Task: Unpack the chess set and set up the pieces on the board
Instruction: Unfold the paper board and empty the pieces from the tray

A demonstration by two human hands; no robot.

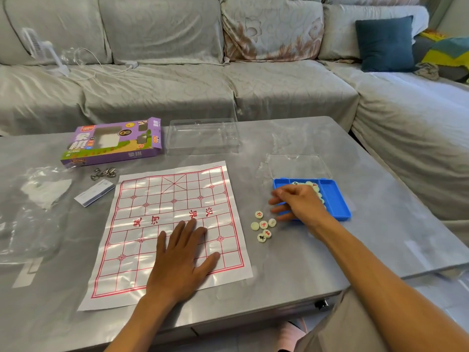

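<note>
Grey glossy worktop [330,250] before grey sofa [165,80]; left hand [180,260] flat, fingers spread, on board [152,199]; right hand [299,201] curled at blue tray [337,196], grip unclear.

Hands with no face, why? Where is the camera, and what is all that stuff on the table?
The camera sits on the person's head and looks down, so you only see their arms. There is just this one picture. The left hand lies flat on the paper board, a white sheet with red lines. The right hand reaches into the blue tray, where the round game pieces are kept; I cannot tell if it holds one. Six loose pieces already lie on the grey table, between the board and the tray. None stand on the board yet. Farther back lie the purple box and a clear plastic lid. Behind is a sofa.
</note>
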